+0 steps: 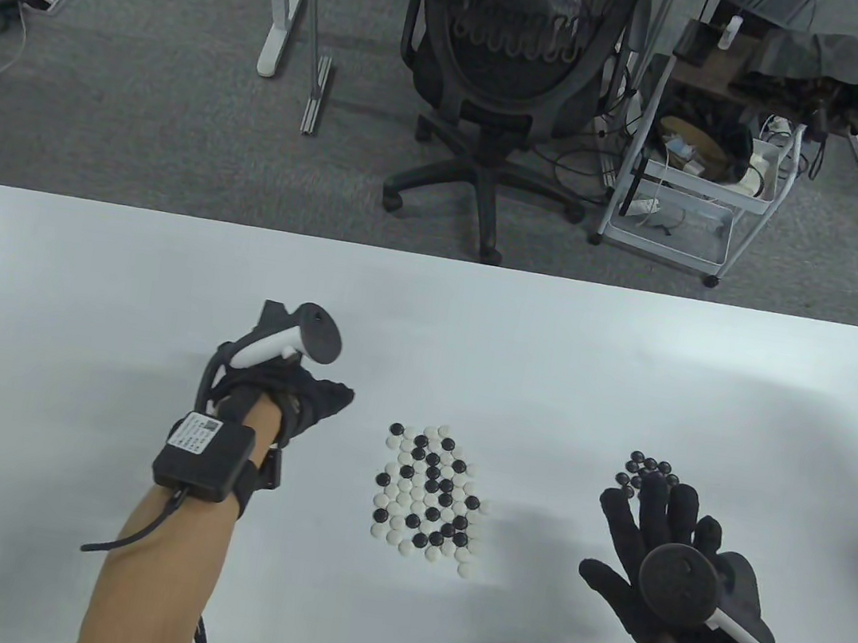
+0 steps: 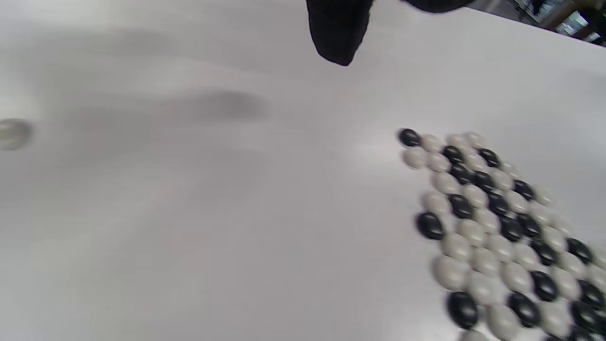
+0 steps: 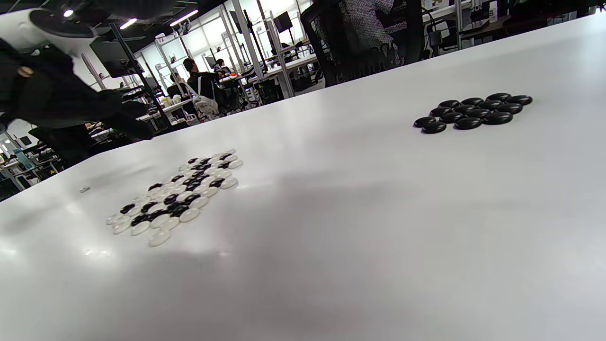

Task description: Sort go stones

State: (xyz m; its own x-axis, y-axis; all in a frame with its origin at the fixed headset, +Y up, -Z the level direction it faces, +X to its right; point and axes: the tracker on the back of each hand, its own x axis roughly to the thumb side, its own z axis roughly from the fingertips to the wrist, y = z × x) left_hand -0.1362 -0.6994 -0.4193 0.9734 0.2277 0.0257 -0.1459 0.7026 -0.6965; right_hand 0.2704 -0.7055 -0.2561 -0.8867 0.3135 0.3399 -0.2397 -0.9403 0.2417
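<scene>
Between mixed stones [image 1: 430, 492] and black pile [image 1: 647, 468], bare table [image 1: 566, 374]; right grip [image 1: 669, 571] splayed, left grip [image 1: 289, 397] unclear.

Left hand in black sensor glove [image 1: 295, 396]: fingers curled loosely together, thumb side up, forearm bare. Right hand in black sensor glove [image 1: 671, 563]: palm down, fingers spread flat, empty.

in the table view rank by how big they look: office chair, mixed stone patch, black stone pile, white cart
1. office chair
2. white cart
3. mixed stone patch
4. black stone pile, partly hidden by the right hand
</scene>
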